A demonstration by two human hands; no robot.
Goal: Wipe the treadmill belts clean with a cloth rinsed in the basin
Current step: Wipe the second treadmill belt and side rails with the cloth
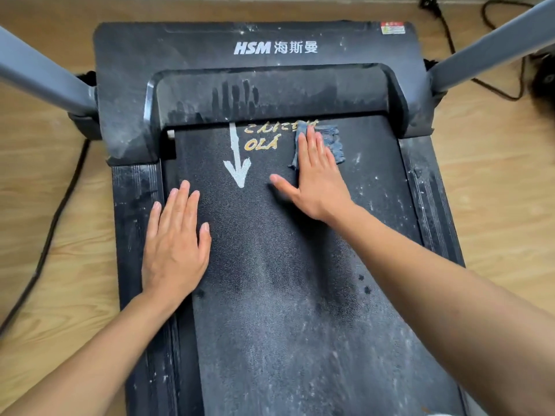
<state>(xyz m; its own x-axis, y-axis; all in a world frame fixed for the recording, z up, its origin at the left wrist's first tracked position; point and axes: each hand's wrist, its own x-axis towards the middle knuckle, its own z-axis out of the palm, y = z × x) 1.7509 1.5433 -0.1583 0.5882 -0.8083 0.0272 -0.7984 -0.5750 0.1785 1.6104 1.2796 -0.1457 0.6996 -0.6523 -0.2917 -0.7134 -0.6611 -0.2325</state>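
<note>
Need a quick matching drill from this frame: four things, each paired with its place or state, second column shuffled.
Things:
1. left hand
2. right hand
3. cloth
4. arrow

Places or states:
a. blue-grey, crumpled, at the far end of the belt
b. flat at the belt's left edge, holding nothing
c. white, printed on the belt, pointing back toward the person
d. straight fingers pressing down on the cloth

Pairs: 1-b, 2-d, 3-a, 4-c
</note>
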